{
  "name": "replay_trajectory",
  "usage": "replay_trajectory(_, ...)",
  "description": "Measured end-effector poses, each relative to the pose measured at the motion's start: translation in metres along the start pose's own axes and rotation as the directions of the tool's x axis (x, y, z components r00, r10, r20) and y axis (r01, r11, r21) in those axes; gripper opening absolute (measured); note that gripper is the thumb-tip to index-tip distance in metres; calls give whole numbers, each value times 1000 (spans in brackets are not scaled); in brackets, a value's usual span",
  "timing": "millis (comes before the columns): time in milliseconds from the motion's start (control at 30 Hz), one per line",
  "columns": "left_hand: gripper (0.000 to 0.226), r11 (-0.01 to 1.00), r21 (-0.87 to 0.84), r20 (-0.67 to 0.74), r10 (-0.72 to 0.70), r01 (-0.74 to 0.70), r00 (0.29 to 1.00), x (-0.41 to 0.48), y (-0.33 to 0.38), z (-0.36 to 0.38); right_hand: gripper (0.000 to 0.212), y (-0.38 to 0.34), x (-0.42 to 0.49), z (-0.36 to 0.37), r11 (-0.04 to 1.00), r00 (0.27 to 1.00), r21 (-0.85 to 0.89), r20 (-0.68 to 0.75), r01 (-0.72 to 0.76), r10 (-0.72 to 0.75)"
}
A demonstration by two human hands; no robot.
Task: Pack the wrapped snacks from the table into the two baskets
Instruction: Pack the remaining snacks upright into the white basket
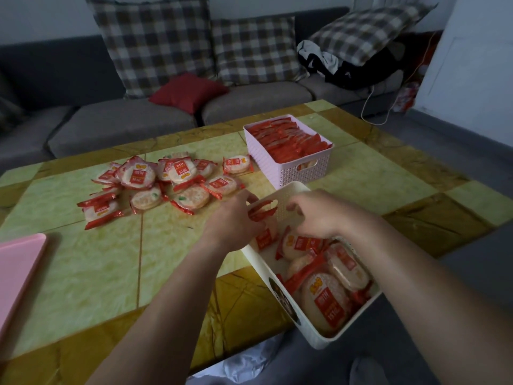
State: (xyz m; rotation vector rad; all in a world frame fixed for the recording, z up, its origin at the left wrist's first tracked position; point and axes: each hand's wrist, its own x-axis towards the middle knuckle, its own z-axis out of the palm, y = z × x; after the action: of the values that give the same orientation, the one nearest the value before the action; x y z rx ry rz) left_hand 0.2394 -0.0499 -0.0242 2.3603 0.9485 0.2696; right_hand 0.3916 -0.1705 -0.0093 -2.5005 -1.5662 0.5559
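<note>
The white basket (302, 326) hangs tilted over the table's near edge, partly filled with wrapped rice-cracker snacks (324, 298) in red-and-clear packets. My left hand (236, 220) grips its far end wall at the handle slot, where a red wrapper shows through. My right hand (316, 215) is inside the basket with curled fingers over a snack (301, 244); whether it holds that snack is hidden. A loose pile of snacks (166, 182) lies on the table to the left. The pink basket (280, 169) behind is full of upright snacks.
The yellow-green tiled table (97, 262) has a pink lid or tray (16, 270) at its left edge. A grey sofa (116, 126) with checked cushions and a red cushion stands behind. Crumpled white plastic (249, 362) lies below the near edge.
</note>
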Motion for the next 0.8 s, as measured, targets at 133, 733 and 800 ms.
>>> replay_trajectory(133,45,999,-41,7,3,-2,1000,0,-1,0,33,-14,-6,18,957,990,-290,135,11,30)
replay_trajectory(733,39,895,-443,60,-15,40,998,-1,-7,-12,37,-10,10,22,935,983,354,-178,28,38)
replay_trajectory(800,58,946,-324,95,17,14,995,-2,-7,-10,37,-11,15,27,937,976,350,-207,3,74)
